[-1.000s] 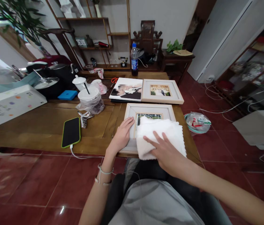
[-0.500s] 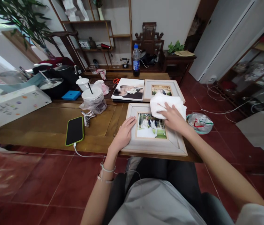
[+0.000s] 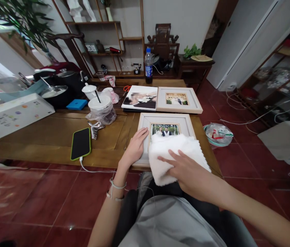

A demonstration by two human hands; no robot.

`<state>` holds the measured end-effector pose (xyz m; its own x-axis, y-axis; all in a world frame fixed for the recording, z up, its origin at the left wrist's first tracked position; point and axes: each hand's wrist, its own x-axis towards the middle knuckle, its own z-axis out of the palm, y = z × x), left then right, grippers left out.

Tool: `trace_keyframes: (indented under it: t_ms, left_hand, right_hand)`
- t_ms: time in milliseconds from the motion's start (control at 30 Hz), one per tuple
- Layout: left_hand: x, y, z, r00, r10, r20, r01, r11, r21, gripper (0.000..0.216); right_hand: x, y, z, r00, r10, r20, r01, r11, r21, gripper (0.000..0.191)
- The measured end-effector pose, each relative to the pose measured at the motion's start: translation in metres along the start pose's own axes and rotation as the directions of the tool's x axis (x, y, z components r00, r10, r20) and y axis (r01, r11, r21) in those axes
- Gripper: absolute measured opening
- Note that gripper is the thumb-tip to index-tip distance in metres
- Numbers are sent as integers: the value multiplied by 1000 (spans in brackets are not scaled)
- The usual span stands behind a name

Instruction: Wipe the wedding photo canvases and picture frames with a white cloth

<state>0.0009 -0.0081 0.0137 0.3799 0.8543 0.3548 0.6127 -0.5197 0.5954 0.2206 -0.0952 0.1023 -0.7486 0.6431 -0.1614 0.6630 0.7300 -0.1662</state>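
A pale wooden picture frame (image 3: 165, 119) with a photo lies flat at the near edge of the low wooden table (image 3: 54, 133). My left hand (image 3: 135, 148) rests flat on its left border, fingers stretched out. My right hand (image 3: 186, 169) presses flat on a white folded cloth (image 3: 173, 152) that covers the frame's near half and hangs over its front edge. Only the top strip of the photo shows above the cloth.
Behind lie a second framed photo (image 3: 178, 99) and a photo canvas (image 3: 141, 98). To the left are a phone in a green case (image 3: 81, 143) on a cable, a lidded cup in a plastic bag (image 3: 100, 109), a bottle (image 3: 148, 66) and pots. A small bin (image 3: 217, 134) stands on the floor at right.
My right hand has dragged the cloth from the frame's far right corner back down over its near half. My left hand has stayed on the left border.
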Motion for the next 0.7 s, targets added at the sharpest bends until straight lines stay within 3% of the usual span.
trace_keyframes:
  t_ms: [133, 267, 367, 433, 467, 533, 633, 700]
  left_hand:
    - [-1, 0, 0, 1000, -16, 8, 16, 1000, -16, 48]
    - [-2, -1, 0, 999, -31, 14, 31, 999, -30, 49]
    - [-1, -1, 1, 1000, -13, 3, 13, 999, -31, 48]
    - [-1, -1, 1, 1000, -2, -6, 2, 999, -33, 47]
    - [-1, -1, 1, 1000, -2, -8, 1, 999, -36, 46]
    - [0, -2, 1, 1000, -8, -10, 7, 999, -44, 45]
    - [-1, -4, 1, 1000, -19, -21, 17, 998, -63, 41]
    - [0, -6, 1, 999, -36, -30, 34, 996, -78, 40]
  right_hand:
    - [-26, 11, -18, 999, 44, 2, -44, 991, 126, 50]
    - [-32, 40, -33, 977, 214, -14, -210, 967, 142, 56]
    - [-22, 52, -35, 909, 375, -185, -377, 926, 26, 59]
    - [-10, 49, -31, 852, 408, -327, -443, 896, -35, 60]
    - [-3, 44, -27, 841, 393, -373, -442, 895, -54, 60]
    - [12, 28, -17, 865, 317, -389, -371, 926, -72, 57]
    - [32, -1, -2, 944, 150, -293, -169, 985, -42, 47]
    - [43, -17, 6, 971, 73, -226, -81, 996, -24, 40]
